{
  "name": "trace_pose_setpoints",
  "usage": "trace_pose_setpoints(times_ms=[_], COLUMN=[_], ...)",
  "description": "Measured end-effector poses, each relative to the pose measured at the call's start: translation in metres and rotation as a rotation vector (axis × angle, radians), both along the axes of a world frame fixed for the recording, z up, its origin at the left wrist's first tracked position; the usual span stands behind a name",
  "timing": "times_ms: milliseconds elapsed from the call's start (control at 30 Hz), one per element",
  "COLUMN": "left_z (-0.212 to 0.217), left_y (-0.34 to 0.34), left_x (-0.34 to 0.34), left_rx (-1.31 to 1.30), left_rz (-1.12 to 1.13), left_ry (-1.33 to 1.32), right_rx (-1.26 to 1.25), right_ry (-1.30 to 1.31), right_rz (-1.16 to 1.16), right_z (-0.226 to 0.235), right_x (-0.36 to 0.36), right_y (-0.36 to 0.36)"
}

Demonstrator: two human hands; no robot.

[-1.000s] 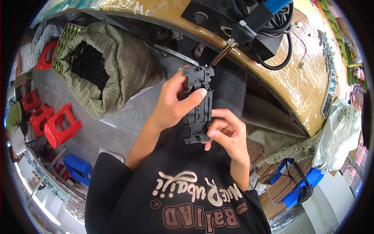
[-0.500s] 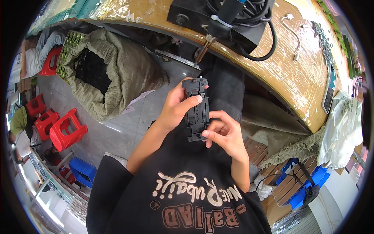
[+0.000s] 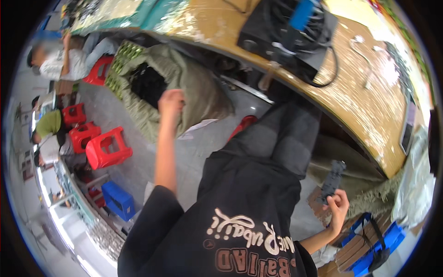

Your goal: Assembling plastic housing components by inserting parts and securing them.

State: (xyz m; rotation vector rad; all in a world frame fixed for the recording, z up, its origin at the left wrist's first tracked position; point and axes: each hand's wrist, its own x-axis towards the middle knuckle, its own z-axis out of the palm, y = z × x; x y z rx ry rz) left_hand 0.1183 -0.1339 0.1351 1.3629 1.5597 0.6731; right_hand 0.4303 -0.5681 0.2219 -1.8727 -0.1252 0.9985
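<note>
Your right hand (image 3: pixel 339 203) grips the black plastic part (image 3: pixel 332 181) by its lower end, out at your right side, clear of the table (image 3: pixel 369 106). Left hand (image 3: pixel 170 102) is curled over the open sack (image 3: pixel 184 92); can't tell if it's holding anything.

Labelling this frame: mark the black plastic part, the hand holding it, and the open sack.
black plastic part (image 3: pixel 332 177), head view, its middle.
right hand (image 3: pixel 339 205), head view, the palm.
open sack (image 3: pixel 194 87), head view, its cloth wall.

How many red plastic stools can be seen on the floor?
4 that I can tell: one red stool nearest, one behind it, one further back, one beside the open sack. People may hide others.
</note>
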Motion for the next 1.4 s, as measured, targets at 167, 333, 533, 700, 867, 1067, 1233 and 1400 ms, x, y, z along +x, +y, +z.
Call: trace_pose_setpoints(times_ms=[167, 333, 533, 700, 867, 1067, 1233, 1400], left_z=[-0.094, -0.167, -0.182, -0.158, -0.131, -0.127, -0.085, -0.088], left_y=[0.103, 0.132, 0.139, 0.118, 0.125, 0.103, 0.089, 0.096], left_x=[-0.146, -0.172, -0.155, -0.18, -0.174, -0.172, -0.141, -0.178], left_rx=[0.396, -0.099, -0.308, -0.139, -0.42, -0.171, -0.109, 0.079], left_rz=[-0.081, -0.535, -0.566, -0.714, -1.034, -0.78, -0.773, -0.59], left_ry=[0.635, 1.24, 1.068, 0.896, 1.056, 1.277, 1.109, 0.937], right_rx=[0.237, 0.293, 0.141, -0.124, -0.073, 0.444, 0.674, 0.345], right_ry=[-0.307, -0.678, -0.603, -0.677, -0.674, -0.731, -1.016, -0.871], right_rz=[-0.497, -0.948, -0.868, -0.594, -0.62, -1.163, -0.89, -0.28], right_z=[0.007, -0.028, -0.109, -0.188, -0.195, -0.025, 0.046, 0.066], right_x=[0.015, 0.056, 0.093, 0.107, 0.104, 0.084, 0.088, 0.136], right_y=[-0.115, -0.14, -0.133, -0.153, -0.159, -0.028, 0.064, 0.143])
